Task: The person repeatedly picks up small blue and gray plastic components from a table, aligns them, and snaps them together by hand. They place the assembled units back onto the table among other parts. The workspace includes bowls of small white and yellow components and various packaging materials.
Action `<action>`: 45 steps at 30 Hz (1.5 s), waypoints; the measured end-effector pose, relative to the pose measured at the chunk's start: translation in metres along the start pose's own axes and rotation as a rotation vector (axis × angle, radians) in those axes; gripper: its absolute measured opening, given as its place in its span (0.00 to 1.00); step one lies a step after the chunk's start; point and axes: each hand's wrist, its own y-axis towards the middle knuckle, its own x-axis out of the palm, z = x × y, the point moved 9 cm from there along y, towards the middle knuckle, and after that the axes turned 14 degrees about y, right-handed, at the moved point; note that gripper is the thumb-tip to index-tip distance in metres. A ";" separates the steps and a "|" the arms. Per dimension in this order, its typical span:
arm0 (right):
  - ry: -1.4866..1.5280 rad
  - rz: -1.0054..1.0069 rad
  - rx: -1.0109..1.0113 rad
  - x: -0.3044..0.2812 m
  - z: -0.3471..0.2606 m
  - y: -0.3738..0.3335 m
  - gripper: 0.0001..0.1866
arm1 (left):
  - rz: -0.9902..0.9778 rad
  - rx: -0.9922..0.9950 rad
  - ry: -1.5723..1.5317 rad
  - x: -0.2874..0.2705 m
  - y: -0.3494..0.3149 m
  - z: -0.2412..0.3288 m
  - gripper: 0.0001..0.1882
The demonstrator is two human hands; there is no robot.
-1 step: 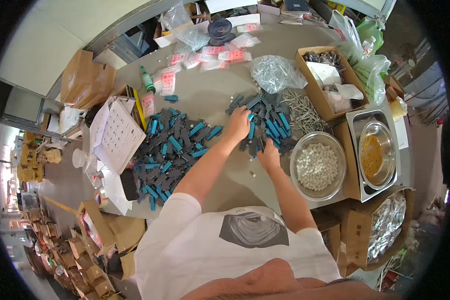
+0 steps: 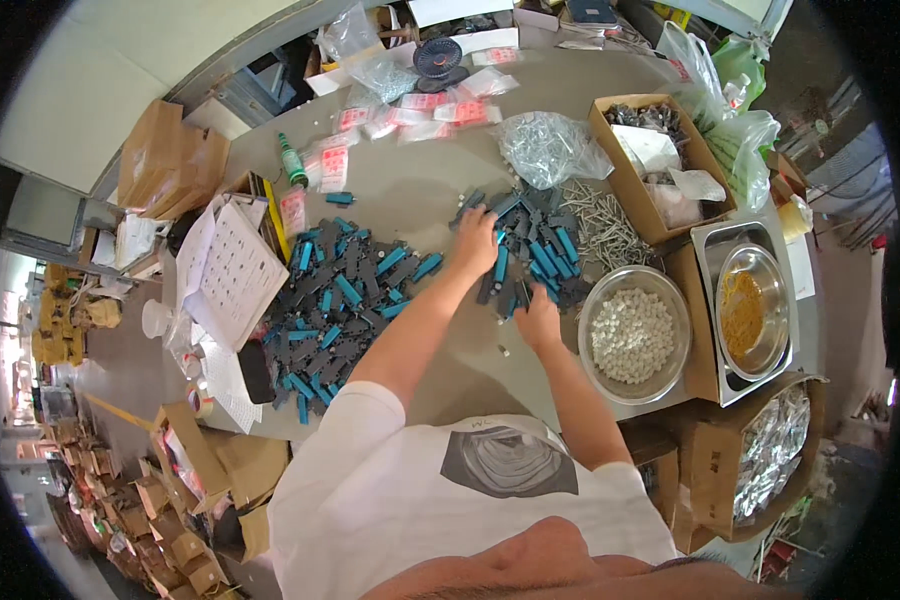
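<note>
Barely any change, you're still on the same pile [image 2: 547, 243]: left hand [image 2: 478, 245] over it, right hand [image 2: 538, 318] at near edge, can't tell either grip's closure or hold.

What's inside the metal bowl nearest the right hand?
A heap of small white pieces lies in the bowl; whatever is beneath the top layer is covered.

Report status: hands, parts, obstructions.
Left hand at left side of smaller black-and-blue parts pile. Right hand at near edge. Metal bowl close right.
</note>
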 end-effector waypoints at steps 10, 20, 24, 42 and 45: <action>-0.032 -0.182 0.237 -0.022 0.027 -0.065 0.25 | -0.228 -0.140 0.090 0.017 -0.020 -0.006 0.25; 0.086 -0.133 0.159 -0.034 0.039 -0.083 0.28 | -0.465 -0.433 -0.549 -0.006 -0.133 0.024 0.14; 0.151 -0.029 0.099 -0.044 0.045 -0.084 0.25 | -0.404 -0.551 -0.748 -0.018 -0.157 0.019 0.11; 0.751 -0.482 0.039 -0.041 -0.048 -0.109 0.12 | -0.719 -0.722 -1.250 -0.074 -0.209 0.065 0.18; 0.787 -0.472 0.054 -0.034 -0.038 -0.106 0.12 | -0.808 -0.789 -1.354 -0.078 -0.214 0.077 0.18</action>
